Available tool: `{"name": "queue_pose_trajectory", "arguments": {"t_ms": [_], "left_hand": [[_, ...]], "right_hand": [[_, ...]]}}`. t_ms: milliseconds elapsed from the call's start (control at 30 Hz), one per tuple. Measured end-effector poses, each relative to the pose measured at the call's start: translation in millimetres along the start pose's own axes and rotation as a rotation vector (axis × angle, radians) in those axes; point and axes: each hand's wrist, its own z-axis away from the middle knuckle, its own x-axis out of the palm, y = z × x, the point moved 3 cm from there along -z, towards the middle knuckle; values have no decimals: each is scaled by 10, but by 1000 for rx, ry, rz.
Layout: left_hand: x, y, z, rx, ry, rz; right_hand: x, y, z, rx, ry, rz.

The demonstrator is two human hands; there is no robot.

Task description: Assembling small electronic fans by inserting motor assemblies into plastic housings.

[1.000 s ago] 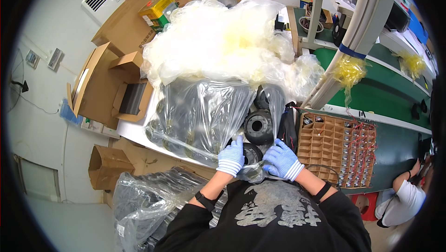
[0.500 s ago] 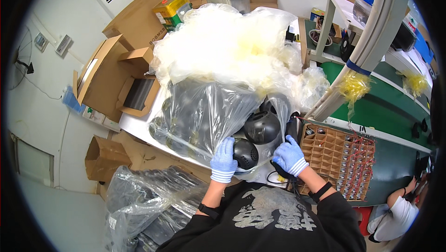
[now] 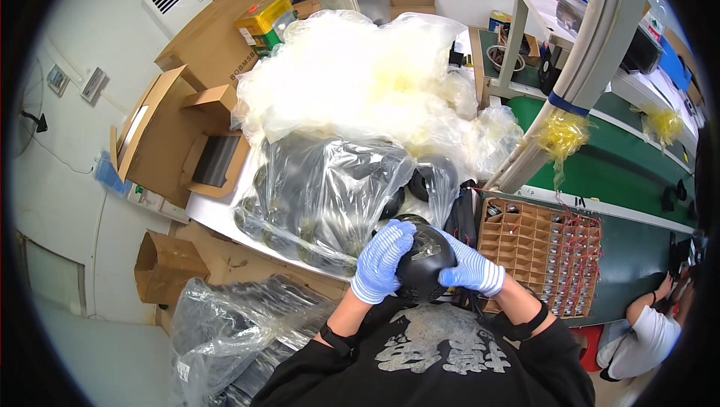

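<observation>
Both my hands wear blue-white knit gloves and hold a round black dome-shaped part (image 3: 424, 261) close to my chest. My left hand (image 3: 381, 260) wraps over its left side and top. My right hand (image 3: 471, 269) cups its right side. Just beyond it lies a large clear plastic bag (image 3: 322, 193) full of more black round parts, on the white table (image 3: 214, 216). Two more black parts (image 3: 420, 182) sit at the bag's open mouth.
A heap of empty crumpled clear bags (image 3: 352, 77) fills the table's far side. A cardboard grid tray (image 3: 547, 249) of small parts is at right, by a green conveyor (image 3: 622, 167). Open cartons (image 3: 172, 137) stand left; another filled bag (image 3: 225, 332) lies on the floor. A person (image 3: 645, 336) is at lower right.
My hands have lifted one black part out of the bag's mouth and drawn it toward my chest; both hands are now closed around it.
</observation>
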Motion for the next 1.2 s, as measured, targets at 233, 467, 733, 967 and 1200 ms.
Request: {"name": "queue_pose_trajectory", "arguments": {"t_ms": [233,467,733,967,1200], "left_hand": [[51,167,-313,-88,-1,-224],[158,349,-376,-80,-55,-305],[-6,-149,-65,-712,-352,1275],[115,-2,7,-918,-398,1445],[180,-94,367,-910,-421,1007]], "right_hand": [[161,-158,326,-10,459,537],[88,-173,304,-95,533,941],[-177,-535,395,-210,-23,521],[8,-477,190,-177,-237,688],[-74,-35,340,-36,-161,641]]}}
